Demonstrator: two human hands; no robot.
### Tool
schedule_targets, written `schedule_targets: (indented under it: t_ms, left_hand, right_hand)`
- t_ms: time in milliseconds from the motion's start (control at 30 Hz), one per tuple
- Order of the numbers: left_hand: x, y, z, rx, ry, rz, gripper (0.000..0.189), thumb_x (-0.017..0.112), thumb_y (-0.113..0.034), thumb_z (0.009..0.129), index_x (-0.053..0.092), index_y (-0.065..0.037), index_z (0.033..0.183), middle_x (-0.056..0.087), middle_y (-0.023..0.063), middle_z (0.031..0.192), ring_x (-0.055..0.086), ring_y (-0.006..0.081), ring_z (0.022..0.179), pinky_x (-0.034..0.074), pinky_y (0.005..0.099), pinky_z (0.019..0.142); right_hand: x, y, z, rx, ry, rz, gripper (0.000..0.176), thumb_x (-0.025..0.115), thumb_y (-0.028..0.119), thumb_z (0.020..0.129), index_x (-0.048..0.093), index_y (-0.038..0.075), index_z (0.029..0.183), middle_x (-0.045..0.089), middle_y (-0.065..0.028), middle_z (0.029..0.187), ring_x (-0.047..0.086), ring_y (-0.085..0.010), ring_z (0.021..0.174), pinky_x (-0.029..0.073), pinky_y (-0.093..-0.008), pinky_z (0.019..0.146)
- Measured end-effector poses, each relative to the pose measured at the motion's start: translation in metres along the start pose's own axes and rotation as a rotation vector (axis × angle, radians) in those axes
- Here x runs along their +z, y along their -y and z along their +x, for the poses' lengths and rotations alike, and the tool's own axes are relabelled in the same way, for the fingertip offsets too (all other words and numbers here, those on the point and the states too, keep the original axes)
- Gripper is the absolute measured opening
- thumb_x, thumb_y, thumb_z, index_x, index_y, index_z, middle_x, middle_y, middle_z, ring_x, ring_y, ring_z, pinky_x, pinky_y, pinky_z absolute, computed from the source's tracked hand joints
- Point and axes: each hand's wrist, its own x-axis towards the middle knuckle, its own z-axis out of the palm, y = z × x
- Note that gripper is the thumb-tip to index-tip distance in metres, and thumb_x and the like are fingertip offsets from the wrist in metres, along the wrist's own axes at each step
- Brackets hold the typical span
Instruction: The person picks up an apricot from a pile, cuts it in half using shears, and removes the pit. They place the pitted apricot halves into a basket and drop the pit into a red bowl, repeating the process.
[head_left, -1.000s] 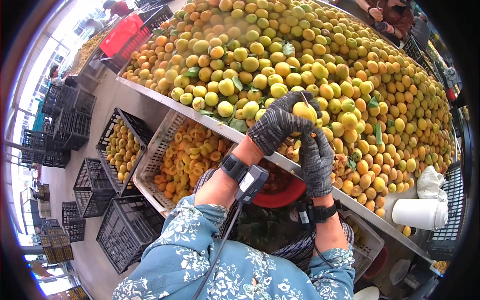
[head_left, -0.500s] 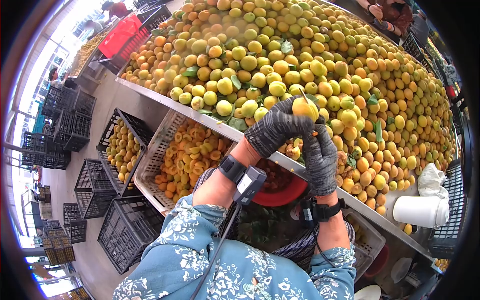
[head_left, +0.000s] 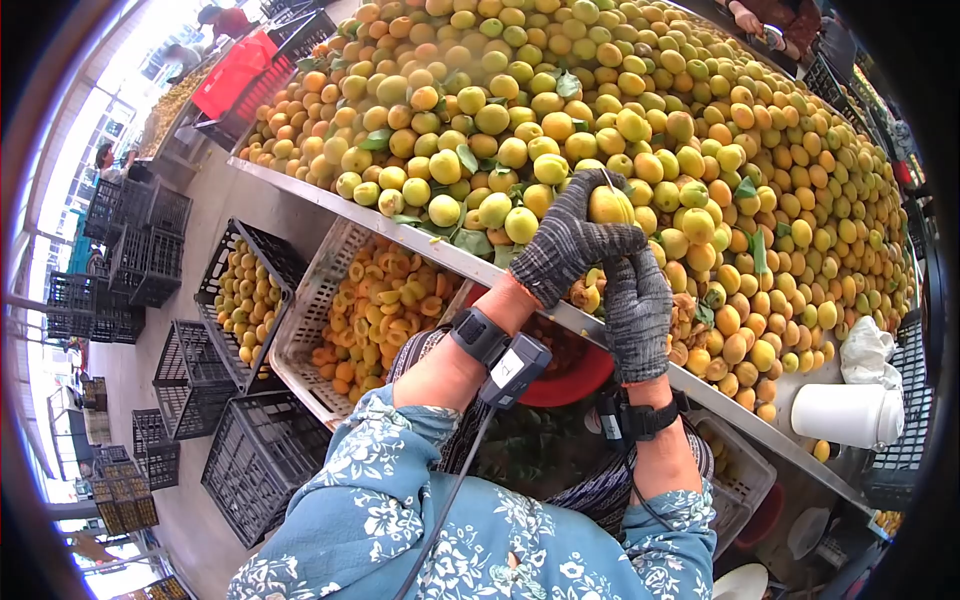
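Observation:
In a dark grey knitted glove, my left hand (head_left: 570,243) is closed around a yellow apricot (head_left: 610,206) above the table's near edge. A thin, light sliver stands at the top of this fruit, too small to name. My right hand (head_left: 638,318), gloved alike, is just below and to the right, its fingers curled up against the left hand. Whatever the right fingers hold is hidden. Behind both hands spreads a large heap of apricots (head_left: 700,150) with some green leaves. Brownish scraps (head_left: 686,318) lie beside my right hand.
A white crate (head_left: 290,345) of halved apricots (head_left: 385,305) stands below the table rim (head_left: 400,232). Next to it is a red basin (head_left: 570,385). Black crates (head_left: 265,460) stand on the left floor. A white tub (head_left: 840,415) sits at right. Other people work at the far side.
Both hands have shifted slightly, and the left hand has turned, wrapping more over the apricot. My right fingers have dropped a little below the fruit. The camera view has moved slightly.

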Motion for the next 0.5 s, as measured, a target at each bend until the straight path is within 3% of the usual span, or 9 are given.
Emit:
schedule_targets:
  t_ms: [67,167,267,367,433,500]
  left_hand:
    - [0.001,0.002,0.000,0.052,-0.012,0.013,0.050,0.077,-0.014,0.078,0.050,-0.004,0.120,0.058,0.0026,0.099,0.059,0.0093,0.088,0.052,0.0244,0.078]
    - [0.003,0.006,0.003,-0.020,-0.013,0.077,0.052,0.079,-0.013,0.077,0.049,-0.005,0.119,0.058,0.0031,0.100,0.058,0.0086,0.089,0.052,0.0242,0.077]
    - [0.007,0.011,0.005,0.066,-0.061,0.164,0.046,0.078,-0.015,0.078,0.050,-0.005,0.113,0.058,0.0026,0.097,0.058,0.0082,0.086,0.053,0.0235,0.072]
    - [0.009,0.011,0.004,-0.031,-0.091,0.119,0.043,0.078,-0.016,0.078,0.050,-0.005,0.108,0.059,0.0027,0.093,0.059,0.0090,0.082,0.053,0.0232,0.069]
    - [0.006,0.019,0.005,-0.054,-0.132,0.271,0.040,0.077,-0.020,0.080,0.049,-0.004,0.105,0.060,0.0038,0.089,0.059,0.0092,0.078,0.052,0.0239,0.065]
    - [0.005,0.018,0.005,-0.071,-0.154,0.354,0.039,0.076,-0.022,0.081,0.050,-0.004,0.104,0.059,0.0047,0.089,0.059,0.0098,0.077,0.052,0.0248,0.065]
  right_hand:
    - [-0.001,-0.001,0.000,-0.013,-0.002,-0.037,0.029,0.056,0.023,0.094,0.062,0.002,0.113,0.067,-0.0207,0.087,0.067,-0.0325,0.079,0.051,-0.0380,0.068]
    - [-0.001,-0.008,0.000,-0.011,-0.017,-0.068,0.028,0.057,0.021,0.094,0.062,0.002,0.113,0.066,-0.0216,0.087,0.066,-0.0346,0.078,0.050,-0.0393,0.067]
    - [-0.003,-0.006,0.000,-0.011,-0.038,-0.089,0.028,0.058,0.020,0.092,0.061,0.001,0.113,0.066,-0.0217,0.084,0.065,-0.0364,0.076,0.050,-0.0412,0.065]
    - [-0.004,-0.009,-0.001,-0.064,0.008,-0.298,0.028,0.059,0.020,0.091,0.061,0.002,0.113,0.066,-0.0214,0.081,0.064,-0.0374,0.073,0.049,-0.0426,0.063]
    - [-0.005,-0.005,0.000,0.010,0.061,-0.382,0.028,0.059,0.020,0.090,0.062,0.002,0.111,0.065,-0.0221,0.081,0.064,-0.0371,0.074,0.049,-0.0426,0.063]
    - [-0.002,-0.010,0.000,0.033,0.056,-0.225,0.026,0.058,0.019,0.091,0.062,0.002,0.111,0.066,-0.0213,0.082,0.064,-0.0346,0.074,0.049,-0.0413,0.063]
